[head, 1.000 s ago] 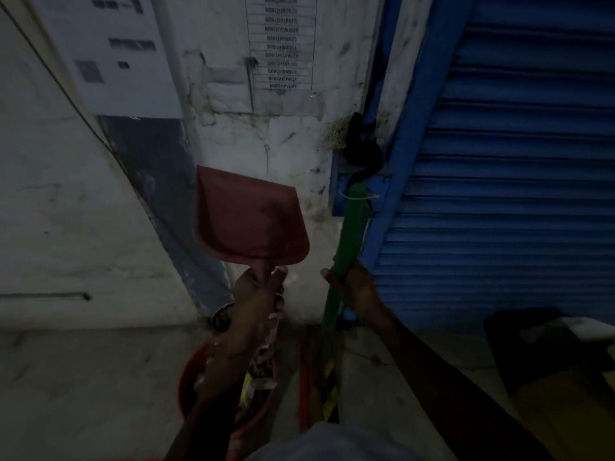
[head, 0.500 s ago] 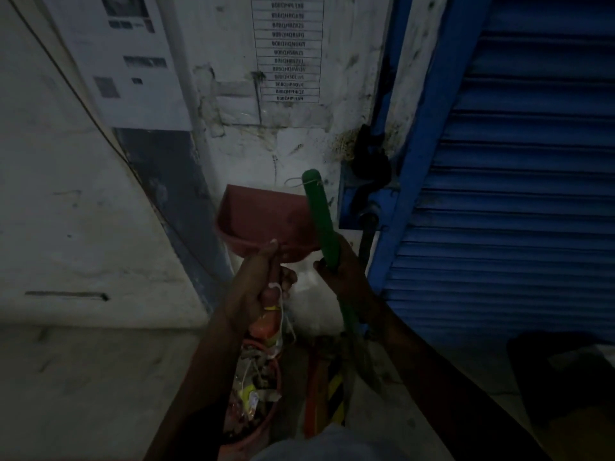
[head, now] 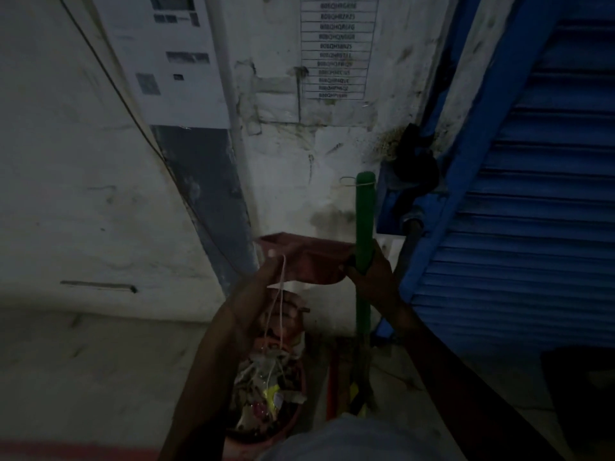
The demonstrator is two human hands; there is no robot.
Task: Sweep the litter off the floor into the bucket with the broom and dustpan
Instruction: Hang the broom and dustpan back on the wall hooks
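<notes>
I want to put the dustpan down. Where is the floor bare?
Bare floor lies left of the bucket, below the white wall. Right of the bucket it is crowded: the broom and leaning sticks.

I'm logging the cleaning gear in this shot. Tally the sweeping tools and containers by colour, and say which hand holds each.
Red: 2, the dustpan held by the left hand, and the bucket of litter below it.
Green: 1, the broom handle gripped by the right hand.
Total: 3.
</notes>
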